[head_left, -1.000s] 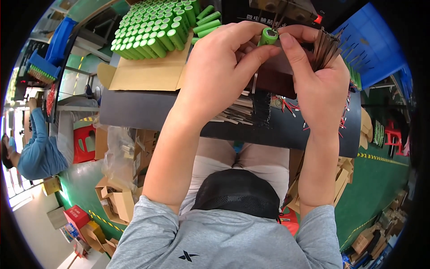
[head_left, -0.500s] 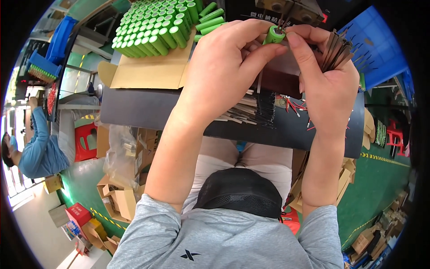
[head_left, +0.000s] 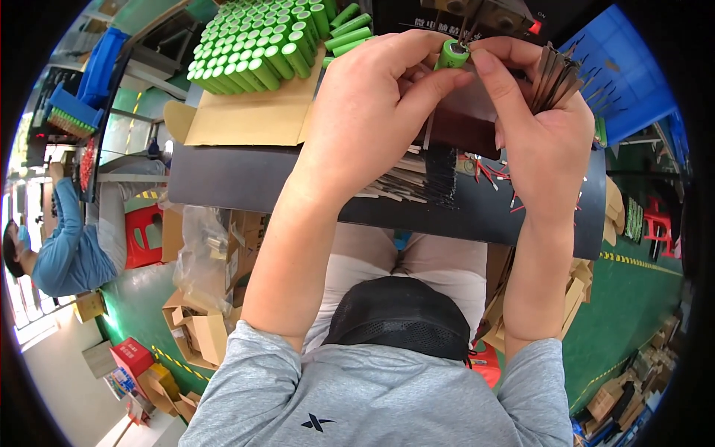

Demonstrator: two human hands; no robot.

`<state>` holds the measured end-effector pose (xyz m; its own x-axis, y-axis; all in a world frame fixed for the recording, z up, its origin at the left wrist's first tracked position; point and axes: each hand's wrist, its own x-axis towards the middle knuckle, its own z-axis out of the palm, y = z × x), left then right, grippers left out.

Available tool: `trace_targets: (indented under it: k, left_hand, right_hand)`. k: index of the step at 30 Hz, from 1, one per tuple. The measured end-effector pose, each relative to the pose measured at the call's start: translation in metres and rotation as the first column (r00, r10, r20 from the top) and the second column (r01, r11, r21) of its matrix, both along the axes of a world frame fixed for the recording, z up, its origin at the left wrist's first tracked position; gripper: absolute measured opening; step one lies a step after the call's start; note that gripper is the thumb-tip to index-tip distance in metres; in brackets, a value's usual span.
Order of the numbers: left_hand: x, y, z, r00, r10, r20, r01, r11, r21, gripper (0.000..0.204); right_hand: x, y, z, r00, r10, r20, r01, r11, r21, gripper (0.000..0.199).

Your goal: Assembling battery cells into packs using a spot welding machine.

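Between the thumb and fingers of my left hand (head_left: 357, 119) is a green cylindrical battery cell (head_left: 450, 56), tilted with its metal end up. My right hand (head_left: 547, 149) is closed around a bundle of thin dark strips with wire-like ends (head_left: 553, 80). Its thumb and forefinger pinch right beside the cell's top; what lies between those fingertips is too small to make out. Thin dark prongs (head_left: 466, 31) of a black machine (head_left: 406, 10) come down at the cell's end; whether they touch it I cannot tell.
Many green cells (head_left: 249, 56) stand in a block on cardboard (head_left: 246, 123), several lying beside them. Pale and black strips (head_left: 406, 179) and red wires (head_left: 488, 175) lie on the dark table (head_left: 246, 179). A blue bin (head_left: 625, 74) stands right. Another person (head_left: 74, 246) sits far left.
Both hands and the cell have shifted slightly to the left and up. The grips look the same, and the cell's end remains by the prongs.
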<state>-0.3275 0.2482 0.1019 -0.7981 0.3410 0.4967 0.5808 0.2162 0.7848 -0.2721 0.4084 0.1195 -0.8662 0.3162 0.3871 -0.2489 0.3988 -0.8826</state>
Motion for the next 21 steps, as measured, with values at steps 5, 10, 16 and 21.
trace_targets:
  k: [5,10,16,21]
  left_hand:
    - [-0.001,-0.002,-0.009,0.999,0.005,0.040,-0.002,0.998,-0.068,0.026]
    - [-0.003,-0.003,-0.010,0.999,-0.006,0.049,0.009,0.998,-0.067,0.026]
    - [0.002,-0.006,-0.004,0.997,-0.052,0.052,0.056,0.994,-0.090,0.025]
    - [0.027,-0.007,0.001,0.980,-0.180,0.085,0.185,0.981,-0.056,0.025]
  right_hand:
    - [0.001,-0.002,-0.002,1.000,-0.010,0.027,0.012,0.998,-0.057,0.015]
    - [0.002,-0.001,-0.001,0.999,0.005,0.034,-0.003,0.998,-0.062,0.014]
    - [0.007,0.002,-0.007,0.993,0.102,-0.056,-0.109,0.984,-0.139,0.013]
    - [0.033,0.011,-0.001,0.974,0.208,-0.093,-0.225,0.943,-0.246,0.016]
